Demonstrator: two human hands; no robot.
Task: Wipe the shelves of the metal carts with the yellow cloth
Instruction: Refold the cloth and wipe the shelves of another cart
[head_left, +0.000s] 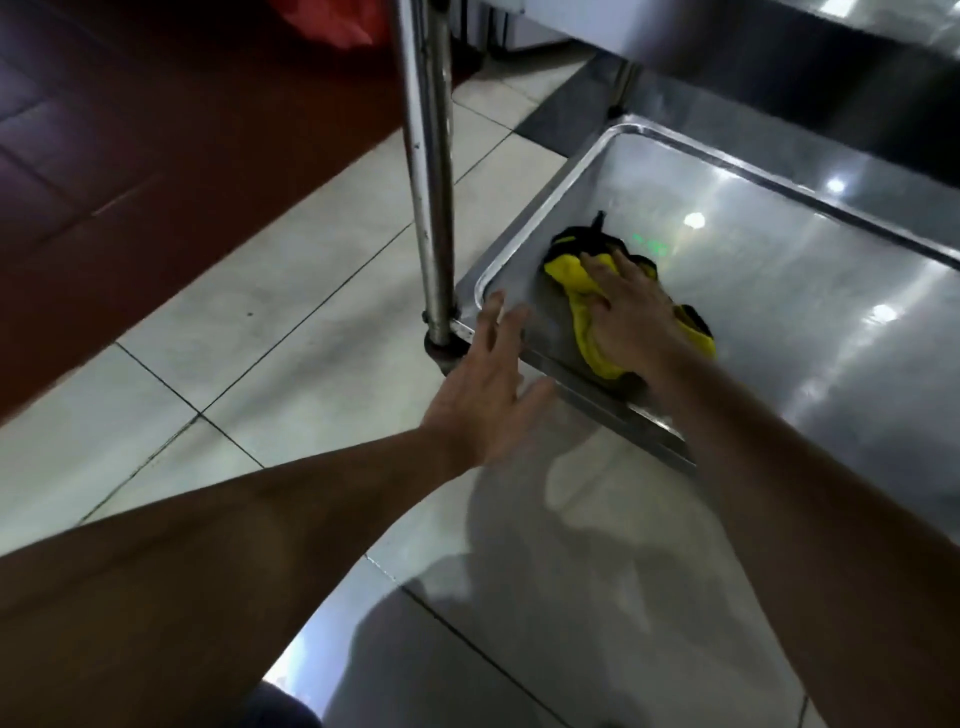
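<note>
The yellow cloth (576, 283), edged in black, lies crumpled in the near left corner of the cart's bottom metal shelf (779, 291). My right hand (636, 312) presses flat on the cloth with fingers spread. My left hand (488, 384) hovers open with fingers straight, just outside the shelf's front left corner and holding nothing. Its fingertips are close to the rim by the cart's upright post (428, 171).
An upper shelf (779, 36) of the cart overhangs at the top right. The cart stands on pale floor tiles (291, 291), with dark red flooring (130, 156) to the left. Something red (332, 21) lies at the top edge.
</note>
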